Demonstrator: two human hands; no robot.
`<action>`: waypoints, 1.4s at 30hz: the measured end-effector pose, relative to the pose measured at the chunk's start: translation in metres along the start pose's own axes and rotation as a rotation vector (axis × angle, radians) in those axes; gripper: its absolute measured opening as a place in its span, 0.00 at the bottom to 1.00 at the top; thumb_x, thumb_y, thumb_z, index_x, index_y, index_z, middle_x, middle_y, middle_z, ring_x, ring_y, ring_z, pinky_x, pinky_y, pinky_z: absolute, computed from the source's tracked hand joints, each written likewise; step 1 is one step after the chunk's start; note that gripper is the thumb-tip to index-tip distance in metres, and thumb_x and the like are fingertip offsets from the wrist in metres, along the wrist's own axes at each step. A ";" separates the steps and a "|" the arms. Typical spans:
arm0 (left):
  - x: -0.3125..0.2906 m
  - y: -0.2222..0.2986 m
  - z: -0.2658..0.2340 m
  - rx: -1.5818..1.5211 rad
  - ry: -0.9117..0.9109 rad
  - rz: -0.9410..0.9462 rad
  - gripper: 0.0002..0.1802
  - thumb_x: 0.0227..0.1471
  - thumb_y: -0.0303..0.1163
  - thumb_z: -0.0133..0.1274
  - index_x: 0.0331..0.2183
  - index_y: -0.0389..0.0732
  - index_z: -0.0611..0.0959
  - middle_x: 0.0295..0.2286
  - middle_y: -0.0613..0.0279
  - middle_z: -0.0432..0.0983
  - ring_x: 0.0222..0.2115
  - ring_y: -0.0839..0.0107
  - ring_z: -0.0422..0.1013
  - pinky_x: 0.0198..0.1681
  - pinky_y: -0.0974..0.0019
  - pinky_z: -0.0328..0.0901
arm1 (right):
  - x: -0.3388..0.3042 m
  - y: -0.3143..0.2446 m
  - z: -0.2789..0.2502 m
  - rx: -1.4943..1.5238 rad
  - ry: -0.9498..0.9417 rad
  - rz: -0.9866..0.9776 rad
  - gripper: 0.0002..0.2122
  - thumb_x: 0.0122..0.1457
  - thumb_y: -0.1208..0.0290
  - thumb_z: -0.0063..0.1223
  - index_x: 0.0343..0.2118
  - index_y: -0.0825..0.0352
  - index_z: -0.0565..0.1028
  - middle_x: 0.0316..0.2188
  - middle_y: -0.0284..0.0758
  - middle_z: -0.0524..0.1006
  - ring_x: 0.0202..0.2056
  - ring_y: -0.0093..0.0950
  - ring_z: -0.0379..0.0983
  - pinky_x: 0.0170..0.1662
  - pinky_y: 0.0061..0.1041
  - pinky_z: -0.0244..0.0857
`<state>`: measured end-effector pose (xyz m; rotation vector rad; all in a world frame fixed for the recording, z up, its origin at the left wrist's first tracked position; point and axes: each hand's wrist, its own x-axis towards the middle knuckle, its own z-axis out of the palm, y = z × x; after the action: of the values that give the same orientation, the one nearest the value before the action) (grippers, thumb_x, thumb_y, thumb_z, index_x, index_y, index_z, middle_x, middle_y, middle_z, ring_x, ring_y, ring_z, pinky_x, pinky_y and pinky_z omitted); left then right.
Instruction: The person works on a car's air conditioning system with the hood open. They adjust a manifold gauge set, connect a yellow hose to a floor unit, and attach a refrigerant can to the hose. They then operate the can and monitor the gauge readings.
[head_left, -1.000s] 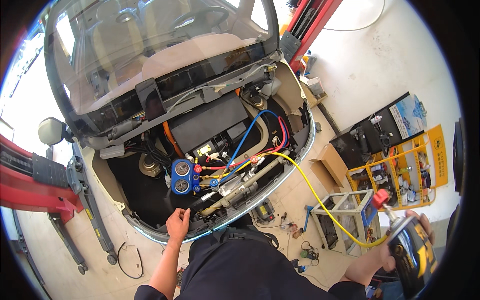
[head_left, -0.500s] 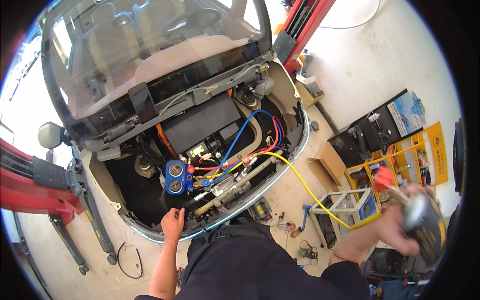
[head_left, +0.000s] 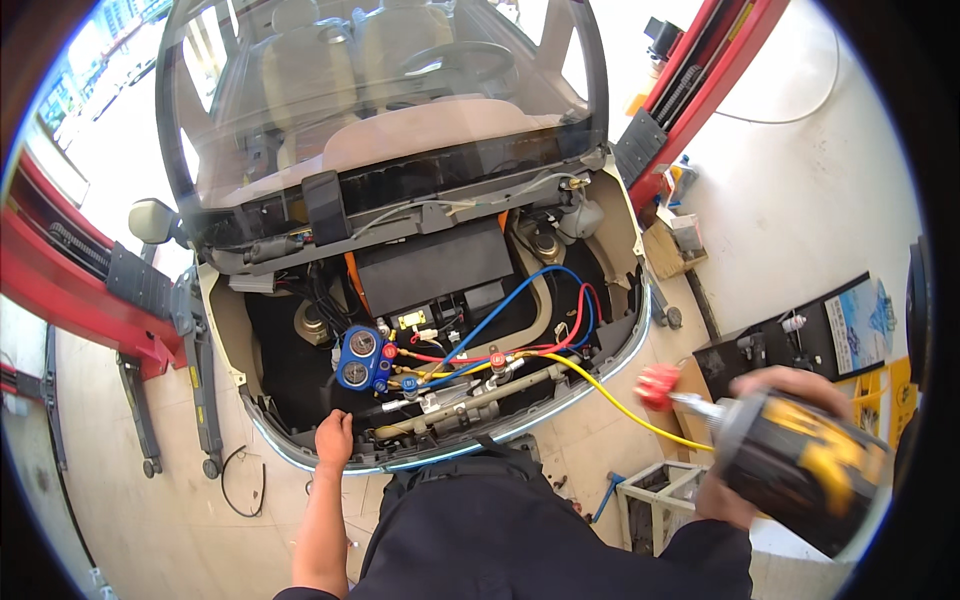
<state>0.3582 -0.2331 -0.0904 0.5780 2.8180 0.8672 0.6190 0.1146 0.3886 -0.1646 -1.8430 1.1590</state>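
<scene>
My right hand: my right hand (head_left: 765, 440) is closed around a dark can (head_left: 800, 470) with yellow marks. I hold it out to my right side, away from the car, and it is tipped on its side.
Can: it has a thin metal neck with a red tap (head_left: 657, 385) at the end, pointing toward the car. The tap looks a bit blurry.
Yellow hose: a yellow hose (head_left: 610, 400) runs from near the neck of the can back into the open front of the car.
My left hand: my left hand (head_left: 333, 438) rests on the front edge of the car (head_left: 300, 455), fingers curled over the rim. It holds nothing else that I can see.
Gauges: just above my left hand sits a blue block with two round gauges (head_left: 362, 358). A blue hose (head_left: 510, 300) and a red hose (head_left: 580, 320) loop from near it across the bay.
Engine bay: a flat black box (head_left: 430, 265) lies in the middle of the bay, behind the hoses.
Car: the windshield (head_left: 370, 100) is above the bay, and I see seats and a wheel through it.
Lift: red lift arms (head_left: 70, 300) stand on both sides of the car.
Floor: a small white frame stand (head_left: 650, 500) is on the floor under my right arm. A black loop of wire (head_left: 240, 485) lies on the floor to my left.
</scene>
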 end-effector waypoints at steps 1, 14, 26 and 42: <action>-0.003 0.007 0.003 -0.085 -0.012 -0.079 0.11 0.59 0.36 0.52 0.31 0.38 0.81 0.25 0.48 0.78 0.29 0.46 0.75 0.33 0.51 0.68 | 0.003 0.012 -0.005 0.456 0.234 -0.268 0.44 0.30 0.73 0.81 0.53 0.72 0.64 0.45 0.38 0.73 0.43 0.25 0.74 0.44 0.19 0.70; -0.109 0.037 0.003 -0.292 0.269 -0.511 0.09 0.58 0.31 0.53 0.38 0.35 0.78 0.18 0.62 0.73 0.20 0.72 0.68 0.28 0.66 0.65 | 0.061 0.110 -0.137 -0.157 0.994 -0.678 0.42 0.46 0.29 0.52 0.49 0.67 0.72 0.44 0.56 0.71 0.44 0.53 0.67 0.51 0.50 0.63; -0.297 -0.008 0.071 -0.359 -0.355 -1.092 0.17 0.55 0.36 0.56 0.38 0.30 0.80 0.24 0.54 0.82 0.23 0.71 0.77 0.29 0.66 0.71 | 0.068 0.171 -0.124 0.030 0.591 -0.305 0.41 0.56 0.40 0.54 0.64 0.65 0.59 0.61 0.53 0.61 0.62 0.54 0.59 0.62 0.53 0.58; -0.234 0.026 0.098 -0.638 -0.084 -0.971 0.18 0.57 0.36 0.55 0.41 0.28 0.78 0.30 0.51 0.81 0.29 0.69 0.78 0.36 0.68 0.72 | 0.089 0.143 -0.097 0.592 0.271 -0.403 0.38 0.47 0.62 0.63 0.60 0.69 0.57 0.57 0.52 0.55 0.54 0.43 0.55 0.56 0.37 0.52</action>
<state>0.6046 -0.2564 -0.1526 -0.7442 2.0865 1.2935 0.5941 0.3032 0.3478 0.3565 -1.1662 1.2636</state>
